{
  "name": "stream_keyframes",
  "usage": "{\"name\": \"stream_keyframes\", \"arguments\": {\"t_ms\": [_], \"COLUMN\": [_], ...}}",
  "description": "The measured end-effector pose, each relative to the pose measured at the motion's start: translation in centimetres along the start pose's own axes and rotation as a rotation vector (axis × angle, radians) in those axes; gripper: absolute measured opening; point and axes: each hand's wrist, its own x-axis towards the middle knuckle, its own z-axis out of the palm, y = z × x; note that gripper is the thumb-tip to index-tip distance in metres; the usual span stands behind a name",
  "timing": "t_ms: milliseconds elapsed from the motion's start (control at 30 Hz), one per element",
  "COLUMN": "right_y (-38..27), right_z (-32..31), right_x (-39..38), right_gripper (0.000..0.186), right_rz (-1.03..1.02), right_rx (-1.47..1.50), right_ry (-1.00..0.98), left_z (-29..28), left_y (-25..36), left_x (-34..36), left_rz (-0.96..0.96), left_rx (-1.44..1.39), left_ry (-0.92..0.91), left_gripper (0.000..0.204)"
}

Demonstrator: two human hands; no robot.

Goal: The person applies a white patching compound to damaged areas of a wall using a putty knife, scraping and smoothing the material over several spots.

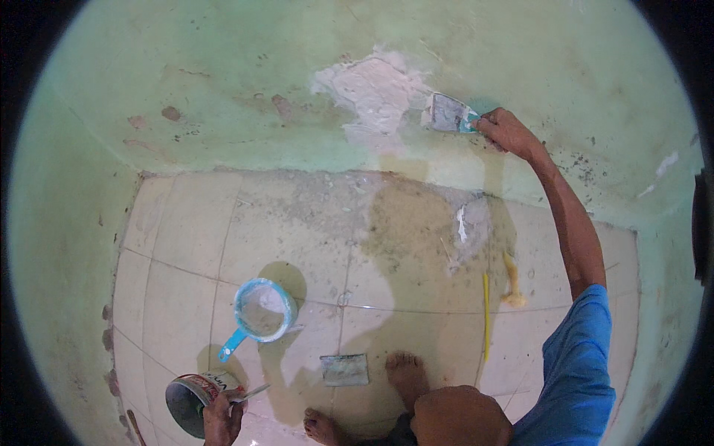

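My right hand [509, 132] is closed round the teal handle of a putty knife [450, 113]. Its wide, smeared blade lies against or close to the green wall, at the right edge of a patch of white filler [378, 93]. Down at the lower left, my left hand [221, 422] is closed on a thin, pale flat tool [256, 392], whose kind I cannot make out. That hand is right beside a tipped paint bucket [184, 407] with a dark inside, partly covering it. A blue long-handled dipper [263, 311] holding whitish paste stands just beyond.
A grey flat rectangular plate [344, 369] lies on the tiled floor near my feet. To the right are a yellow strip [486, 316] and a yellowish crumpled piece [512, 279]. Crumbs and dust [320, 201] lie along the wall's foot. A thin brown stick [136, 427] rests at lower left.
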Motion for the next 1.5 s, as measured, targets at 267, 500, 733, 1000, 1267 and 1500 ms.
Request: {"name": "stream_keyframes", "arguments": {"t_ms": [267, 500, 733, 1000, 1267, 1500], "right_y": [0.2, -1.8, -2.4, -1.2, -5.1, -3.2], "right_z": [2.6, 10.6, 17.6, 23.7, 19.5, 21.9], "right_x": [-5.1, -4.3, -1.5, 0.1, -2.9, 0.1], "right_gripper": [0.048, 0.040, 0.034, 0.031, 0.030, 0.032], "right_rz": [0.091, 0.030, -0.043, 0.102, 0.088, 0.194], "right_rx": [0.094, 0.627, 1.357, 1.254, 1.497, 1.391], "right_ry": [0.125, 0.262, 0.456, 0.529, 0.518, 0.506], "left_z": [0.7, 0.2, 1.3, 1.1, 0.1, 4.2], "left_y": [-0.9, 0.8, -2.4, -1.0, 0.1, -6.0], "left_x": [-0.9, -0.2, -2.0, -1.0, -1.3, -2.4], "left_rz": [-0.059, -0.019, -0.250, -0.136, -0.255, -0.437], "left_rx": [-0.130, -0.067, -0.298, -0.125, -0.125, -0.701], "left_ry": [0.030, 0.082, 0.014, 0.018, -0.024, 0.138], "left_gripper": [0.020, 0.021, 0.017, 0.016, 0.018, 0.022]}}
